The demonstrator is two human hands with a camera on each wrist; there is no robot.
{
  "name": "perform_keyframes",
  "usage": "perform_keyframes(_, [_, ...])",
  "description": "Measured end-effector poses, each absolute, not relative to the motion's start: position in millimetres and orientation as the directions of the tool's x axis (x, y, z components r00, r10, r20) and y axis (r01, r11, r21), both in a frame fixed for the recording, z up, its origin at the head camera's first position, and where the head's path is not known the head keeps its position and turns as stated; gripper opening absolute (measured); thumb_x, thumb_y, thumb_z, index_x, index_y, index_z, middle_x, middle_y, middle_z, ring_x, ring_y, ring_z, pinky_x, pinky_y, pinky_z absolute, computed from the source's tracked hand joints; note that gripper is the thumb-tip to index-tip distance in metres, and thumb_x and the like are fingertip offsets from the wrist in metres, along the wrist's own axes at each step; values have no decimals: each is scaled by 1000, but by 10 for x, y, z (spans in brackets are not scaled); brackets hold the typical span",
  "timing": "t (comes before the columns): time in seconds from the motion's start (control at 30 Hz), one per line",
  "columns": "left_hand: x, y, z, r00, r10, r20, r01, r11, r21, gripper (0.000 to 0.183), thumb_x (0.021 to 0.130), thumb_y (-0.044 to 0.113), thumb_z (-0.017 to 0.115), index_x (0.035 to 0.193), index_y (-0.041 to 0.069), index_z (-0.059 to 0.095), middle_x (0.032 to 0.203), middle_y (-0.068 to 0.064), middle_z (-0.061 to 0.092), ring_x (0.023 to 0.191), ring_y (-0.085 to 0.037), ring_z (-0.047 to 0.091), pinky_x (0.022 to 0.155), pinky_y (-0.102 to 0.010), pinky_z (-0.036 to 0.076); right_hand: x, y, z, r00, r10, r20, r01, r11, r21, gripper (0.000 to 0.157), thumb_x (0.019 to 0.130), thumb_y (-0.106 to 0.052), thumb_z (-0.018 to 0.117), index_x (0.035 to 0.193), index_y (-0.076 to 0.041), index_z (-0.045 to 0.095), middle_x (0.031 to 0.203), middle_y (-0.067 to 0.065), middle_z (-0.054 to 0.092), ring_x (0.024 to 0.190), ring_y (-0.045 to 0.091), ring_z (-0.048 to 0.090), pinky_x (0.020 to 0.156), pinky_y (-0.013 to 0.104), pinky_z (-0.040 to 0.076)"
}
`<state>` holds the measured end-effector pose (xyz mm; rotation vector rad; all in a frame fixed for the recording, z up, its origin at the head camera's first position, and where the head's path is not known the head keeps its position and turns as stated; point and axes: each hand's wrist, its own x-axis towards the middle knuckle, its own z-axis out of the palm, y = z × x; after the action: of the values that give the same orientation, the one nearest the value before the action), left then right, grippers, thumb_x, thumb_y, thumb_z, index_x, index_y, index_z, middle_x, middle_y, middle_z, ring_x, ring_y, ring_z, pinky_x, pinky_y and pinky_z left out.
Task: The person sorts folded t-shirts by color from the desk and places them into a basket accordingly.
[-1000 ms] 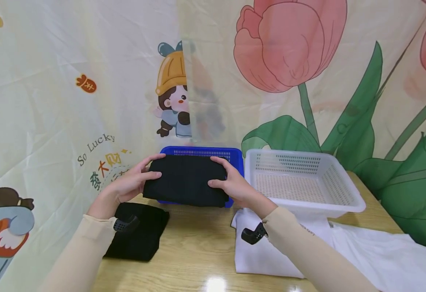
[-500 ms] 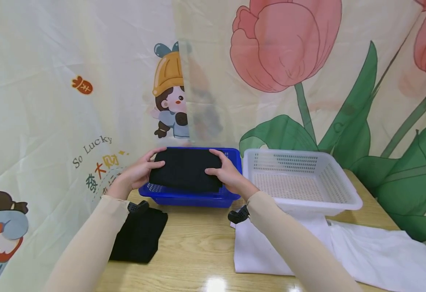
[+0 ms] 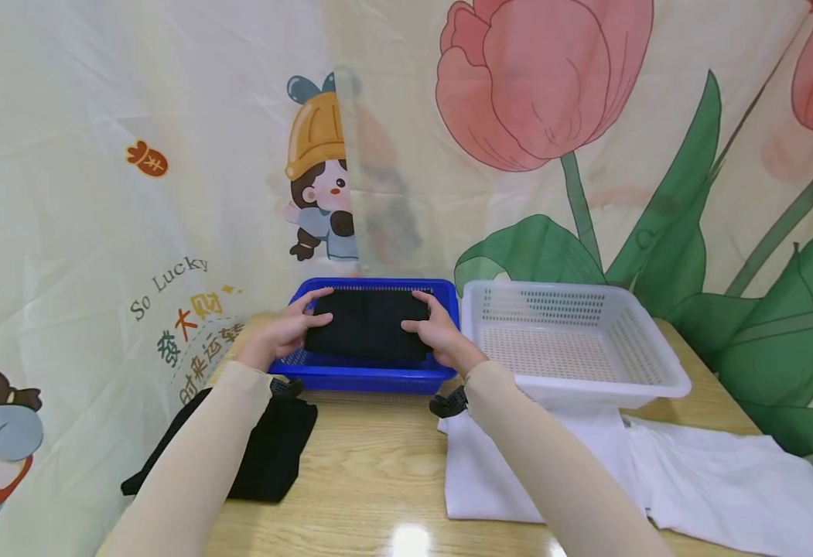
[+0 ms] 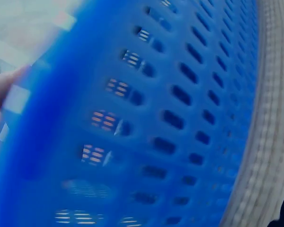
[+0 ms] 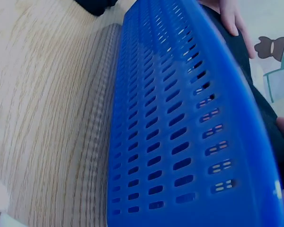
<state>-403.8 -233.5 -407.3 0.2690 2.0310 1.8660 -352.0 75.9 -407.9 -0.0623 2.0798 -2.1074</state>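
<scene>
A folded black garment point(image 3: 367, 325) is within the rim of the blue plastic basket point(image 3: 371, 381) in the head view. My left hand point(image 3: 286, 329) grips its left end, thumb on the near face and fingers at the top edge. My right hand point(image 3: 446, 337) grips the right end in the same way. In the right wrist view the slotted wall of the basket point(image 5: 154, 118) stands between the camera and the garment point(image 5: 262, 101), which shows past the rim. The basket wall fills most of the blurred left wrist view, with some fingers point(image 4: 4, 92) beyond the rim.
A white plastic basket point(image 3: 576, 379) stands right of the blue one. White folded clothes point(image 3: 490, 480) lie in front of it and spread to the right. Another black garment point(image 3: 274, 456) lies on the wooden table point(image 3: 357, 480) at front left. A printed curtain point(image 3: 239, 155) hangs behind.
Both hands have carried the black garment away from me and down into the blue basket. The near rim of the basket, hidden at first behind the garment, is now visible.
</scene>
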Motion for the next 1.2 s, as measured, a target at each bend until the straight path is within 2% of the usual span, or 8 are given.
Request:
perform_keyframes(0.37, [-4081,-2338,-4187,-931,317,-179,-125,185,975,70,111,11,56,170,25,23,164,-25,37,109,-27,72,87,-39,63,-3577,618,-4214,-990,-109,-90,77,117,-990,73,104,-5,67,166,-21,33,173,16,25,146,43,46,115,56,45])
perform_keyframes(0.53, [-4115,-2358,-4224,-935,311,-171,-103,225,969,69,111,13,57,170,25,25,166,-25,35,117,-34,69,90,-39,63,-3606,571,-4274,-994,-81,-73,61,149,-987,71,103,-4,67,165,-18,36,173,16,25,149,44,41,118,57,42])
perform_keyframes(0.67, [-4126,-2367,-4246,-933,317,-169,-85,264,961,70,110,13,57,170,23,23,171,-24,26,137,-44,56,103,-47,57,-3627,563,-4314,-995,-71,-75,61,180,-982,70,102,-2,68,163,-17,38,172,17,27,150,43,38,118,56,41])
perform_keyframes(0.8, [-4147,-2352,-4270,-932,320,-167,-69,297,952,70,110,15,60,170,24,25,175,-20,17,153,-46,36,115,-57,45,-3657,583,-4326,-996,-59,-70,57,195,-979,70,101,-2,69,163,-17,39,173,16,26,154,42,34,120,58,39])
perform_keyframes(0.97, [-4185,-2342,-4295,-936,305,-176,-76,311,947,71,109,17,61,170,26,26,176,-21,14,154,-48,32,117,-61,42,-3677,605,-4320,-995,-60,-75,62,199,-978,70,102,-3,68,163,-19,40,174,15,25,155,43,32,120,58,39])
perform_keyframes(1.07, [-4196,-2357,-4299,-939,289,-186,-80,342,936,70,108,19,63,169,29,29,176,-20,15,153,-46,34,112,-54,48,-3674,607,-4306,-994,-74,-84,69,192,-979,70,102,-3,68,163,-20,40,173,17,26,153,43,35,119,58,40])
perform_keyframes(1.17, [-4198,-2366,-4299,-942,280,-186,-71,376,924,69,108,21,64,167,30,32,175,-20,20,125,-32,57,88,-33,55,-3672,611,-4298,-992,-80,-96,79,192,-978,69,102,-3,68,163,-21,41,172,17,27,151,43,38,118,58,41])
perform_keyframes(1.2, [-4196,-2366,-4298,-942,282,-184,-66,381,922,68,108,21,65,167,29,33,174,-22,22,107,-27,61,76,-27,53,-3672,614,-4297,-992,-80,-100,83,192,-978,68,102,-2,68,162,-21,42,172,17,27,151,44,38,118,58,41])
